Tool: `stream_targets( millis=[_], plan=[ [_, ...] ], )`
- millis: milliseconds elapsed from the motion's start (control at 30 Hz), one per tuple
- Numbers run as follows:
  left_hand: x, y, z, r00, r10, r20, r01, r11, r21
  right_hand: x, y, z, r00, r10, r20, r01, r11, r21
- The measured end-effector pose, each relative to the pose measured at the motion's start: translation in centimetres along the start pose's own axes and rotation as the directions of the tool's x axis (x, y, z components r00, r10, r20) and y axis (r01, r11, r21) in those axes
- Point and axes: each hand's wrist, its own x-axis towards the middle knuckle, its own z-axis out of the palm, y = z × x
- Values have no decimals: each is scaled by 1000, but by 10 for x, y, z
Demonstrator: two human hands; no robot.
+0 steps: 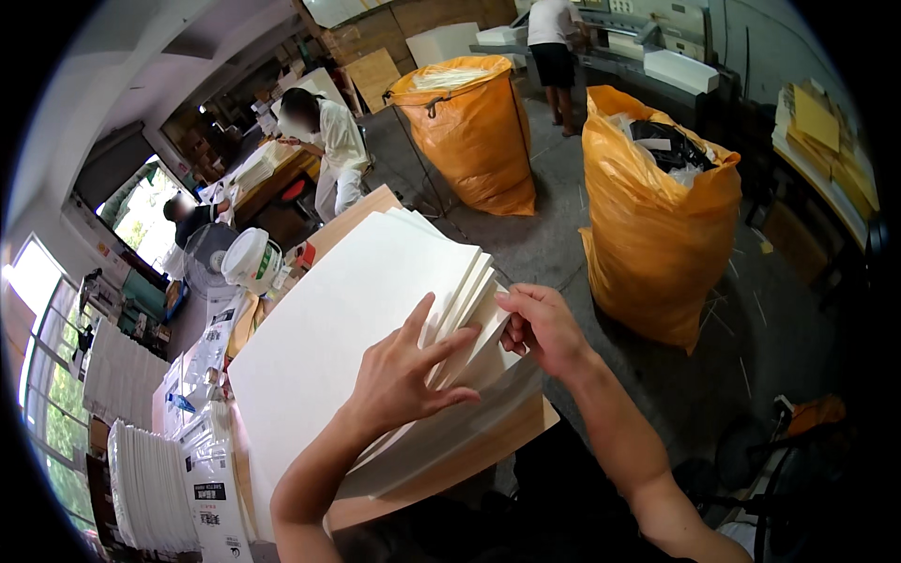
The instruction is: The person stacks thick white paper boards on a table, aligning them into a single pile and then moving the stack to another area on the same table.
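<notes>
A stack of large white paper sheets (328, 300) lies on the wooden table in front of me. Its upper sheets are fanned into several layers along the right side. My left hand (408, 371) rests on the stack near that fanned edge, fingers spread, with nothing gripped. At the near right corner, my right hand (542, 324) is closed in a pinch on the corner of some lower sheets. How many sheets it pinches cannot be seen.
Beyond the wooden table (521, 427) stand two orange sacks (657, 225) (479, 141) of scraps. A white bucket (251, 258) and a fan (211, 253) are at the left, above bundled white stacks (155, 483). Three people work farther off. Paper strips litter the floor.
</notes>
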Motion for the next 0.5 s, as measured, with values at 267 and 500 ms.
stream_targets(
  millis=[267,500],
  plan=[
    [1,-4,-5,998,-20,63,22,999,-28,0,-6,-2,999,12,30,-10,999,-53],
    [2,-6,-8,996,-10,87,12,1000,-23,2,-2,-9,998,2,56,3,996,-84]
  ],
)
